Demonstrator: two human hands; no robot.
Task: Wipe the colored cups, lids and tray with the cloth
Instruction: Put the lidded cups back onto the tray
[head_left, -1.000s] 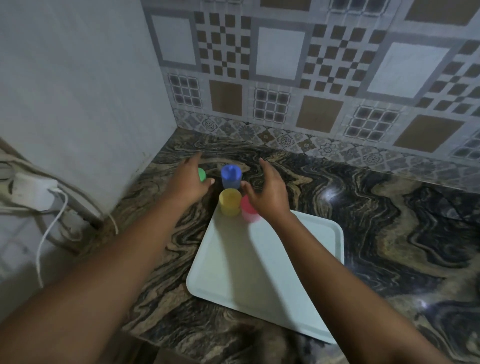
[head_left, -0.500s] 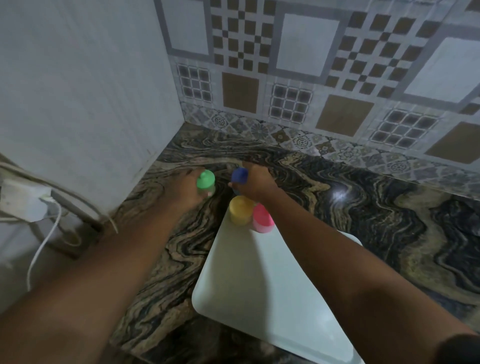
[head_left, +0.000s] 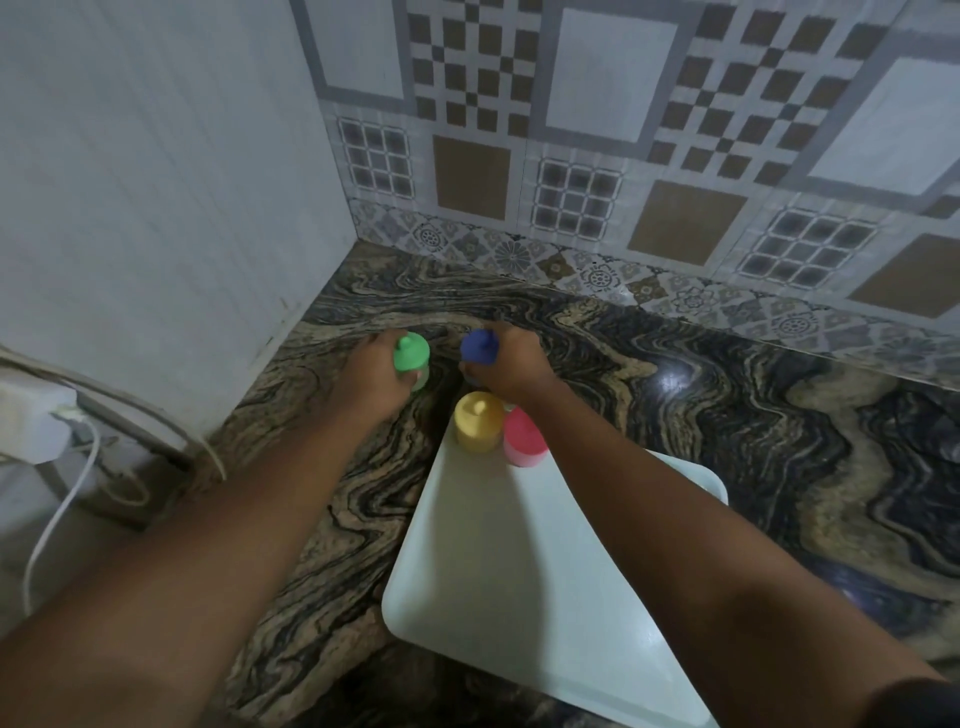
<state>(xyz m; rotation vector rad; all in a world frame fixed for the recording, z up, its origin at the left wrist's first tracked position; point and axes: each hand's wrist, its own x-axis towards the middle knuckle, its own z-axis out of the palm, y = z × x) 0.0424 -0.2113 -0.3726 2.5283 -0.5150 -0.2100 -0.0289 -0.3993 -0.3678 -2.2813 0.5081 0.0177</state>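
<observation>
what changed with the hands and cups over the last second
A second ago both hands were open, reaching for the cups. Now the left hand grips the green cup, and the right hand has moved forward from near the pink cup to grip the blue cup. The yellow cup and pink cup stay on the far corner of the tray.

From the small yellow plastic cup (head_left: 478, 423), the dark swirly stone counter (head_left: 753, 441) lies open at 3 o'clock. The flat white plastic tray (head_left: 519, 597) is bare at 6 o'clock. A small pink plastic cup (head_left: 523, 441) sits right beside at 4 o'clock. A small green plastic cup (head_left: 412, 353) blocks 10 o'clock, a small blue plastic cup (head_left: 479, 347) 12 o'clock.
</observation>
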